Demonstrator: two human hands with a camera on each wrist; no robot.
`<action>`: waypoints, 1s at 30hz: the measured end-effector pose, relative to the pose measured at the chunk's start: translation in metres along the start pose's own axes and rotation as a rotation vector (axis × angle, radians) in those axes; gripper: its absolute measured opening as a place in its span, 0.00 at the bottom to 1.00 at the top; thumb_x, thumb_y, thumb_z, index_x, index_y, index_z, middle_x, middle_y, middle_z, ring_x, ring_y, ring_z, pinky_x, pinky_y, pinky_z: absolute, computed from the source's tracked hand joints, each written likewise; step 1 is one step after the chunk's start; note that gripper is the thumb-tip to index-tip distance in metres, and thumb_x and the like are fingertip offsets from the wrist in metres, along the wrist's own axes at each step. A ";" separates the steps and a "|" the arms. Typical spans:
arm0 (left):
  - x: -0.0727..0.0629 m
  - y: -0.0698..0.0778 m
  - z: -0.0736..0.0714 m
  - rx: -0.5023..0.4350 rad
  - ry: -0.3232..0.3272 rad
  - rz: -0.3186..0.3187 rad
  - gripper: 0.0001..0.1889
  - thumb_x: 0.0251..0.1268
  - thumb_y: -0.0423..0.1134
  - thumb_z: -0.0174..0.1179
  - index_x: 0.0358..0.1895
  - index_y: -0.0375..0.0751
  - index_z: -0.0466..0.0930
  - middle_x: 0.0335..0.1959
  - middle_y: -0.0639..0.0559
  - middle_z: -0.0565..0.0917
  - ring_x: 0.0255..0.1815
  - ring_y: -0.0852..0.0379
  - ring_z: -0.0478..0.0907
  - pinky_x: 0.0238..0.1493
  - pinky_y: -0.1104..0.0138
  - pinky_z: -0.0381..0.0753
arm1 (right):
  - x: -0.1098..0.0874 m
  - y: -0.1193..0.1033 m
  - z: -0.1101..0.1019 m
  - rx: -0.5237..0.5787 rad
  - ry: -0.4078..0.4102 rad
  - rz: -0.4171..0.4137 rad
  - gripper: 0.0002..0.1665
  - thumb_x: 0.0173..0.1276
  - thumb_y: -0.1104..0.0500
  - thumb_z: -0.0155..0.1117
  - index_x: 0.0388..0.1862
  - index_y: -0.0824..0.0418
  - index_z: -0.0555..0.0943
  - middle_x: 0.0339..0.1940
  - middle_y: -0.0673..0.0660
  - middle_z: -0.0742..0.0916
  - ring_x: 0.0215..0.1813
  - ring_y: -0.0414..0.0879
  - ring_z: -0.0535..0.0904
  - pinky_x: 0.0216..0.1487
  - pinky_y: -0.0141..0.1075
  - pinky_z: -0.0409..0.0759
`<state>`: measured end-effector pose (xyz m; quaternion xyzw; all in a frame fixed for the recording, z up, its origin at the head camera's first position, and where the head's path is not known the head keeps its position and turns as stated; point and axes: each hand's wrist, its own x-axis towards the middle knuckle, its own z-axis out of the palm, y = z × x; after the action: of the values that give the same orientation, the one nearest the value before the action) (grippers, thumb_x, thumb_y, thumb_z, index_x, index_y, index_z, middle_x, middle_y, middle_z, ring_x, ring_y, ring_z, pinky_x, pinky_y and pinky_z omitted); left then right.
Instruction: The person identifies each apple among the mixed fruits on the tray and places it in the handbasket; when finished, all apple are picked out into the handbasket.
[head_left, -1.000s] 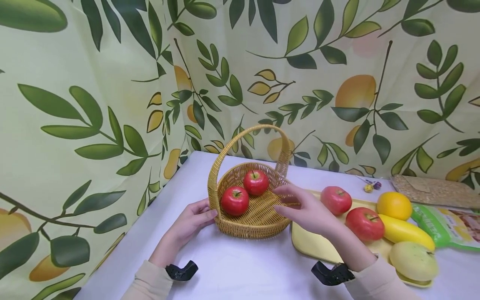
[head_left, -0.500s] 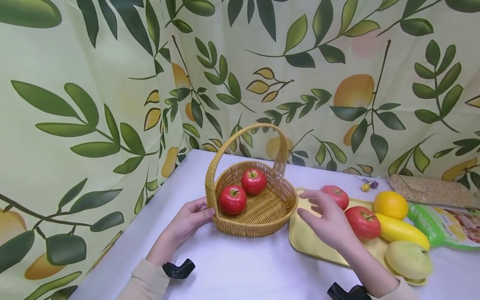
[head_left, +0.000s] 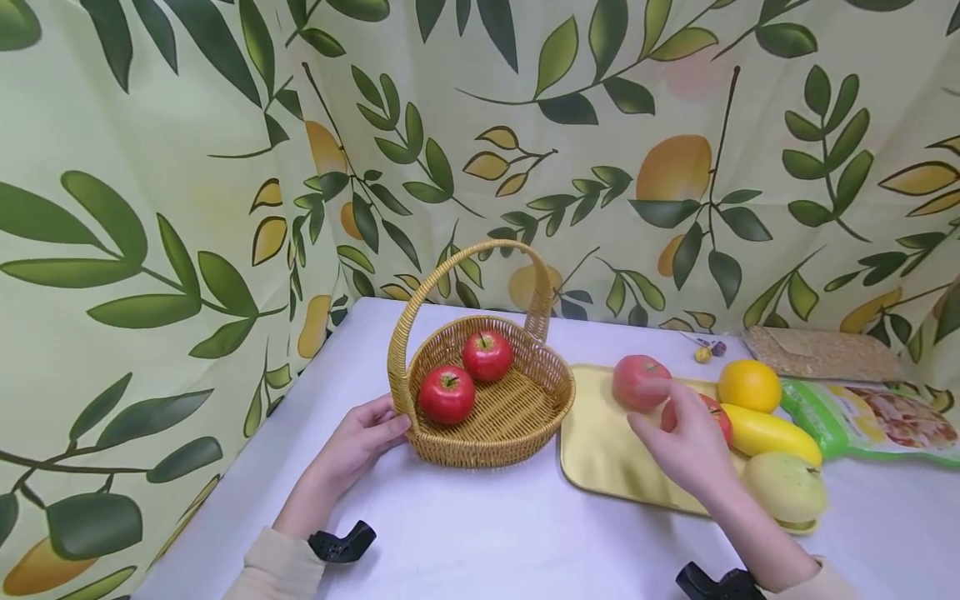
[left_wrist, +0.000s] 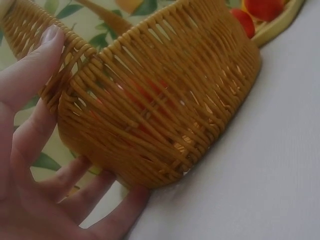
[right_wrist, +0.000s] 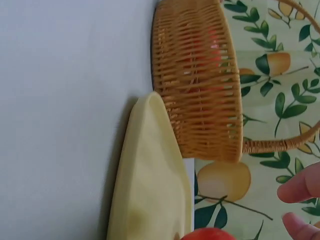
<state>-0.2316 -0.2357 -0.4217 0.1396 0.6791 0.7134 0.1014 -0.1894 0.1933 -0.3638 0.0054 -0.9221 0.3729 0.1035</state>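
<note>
A woven wicker basket (head_left: 483, 454) with a tall arched handle stands on the white table, two red apples (head_left: 447, 395) inside it. My left hand (head_left: 360, 437) holds the basket's left side, its thumb on the handle's base and its fingers along the outer wall in the left wrist view (left_wrist: 75, 190). Over the yellow tray (head_left: 600, 450) hovers my right hand (head_left: 693, 442), nothing in it, thumb and fingers apart. Just beyond its fingertips sits a red apple (head_left: 637, 373) on the tray. Another red apple (head_left: 716, 414) is partly hidden behind this hand.
On the tray's right part lie an orange (head_left: 750, 386), a yellow banana-like fruit (head_left: 772, 435) and a pale green round fruit (head_left: 786, 490). A green food packet (head_left: 862, 421), a cork-like board (head_left: 825, 354) and small dried flowers (head_left: 703, 353) lie behind. Leaf-patterned cloth (head_left: 570, 208) hangs at the back.
My right hand has left the basket's interior and moved right, over the tray near its apples. The left hand stays at the basket. The head view has turned slightly right.
</note>
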 end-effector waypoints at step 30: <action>-0.001 -0.003 -0.004 0.002 -0.002 0.035 0.23 0.74 0.30 0.60 0.66 0.19 0.70 0.57 0.35 0.83 0.53 0.55 0.83 0.59 0.61 0.82 | 0.001 0.039 -0.007 0.032 0.022 0.143 0.43 0.70 0.58 0.65 0.78 0.69 0.59 0.68 0.73 0.69 0.67 0.70 0.61 0.60 0.65 0.72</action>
<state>-0.2325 -0.2396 -0.4249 0.1522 0.6772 0.7143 0.0896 -0.1919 0.2263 -0.3853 -0.0632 -0.9129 0.3939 0.0866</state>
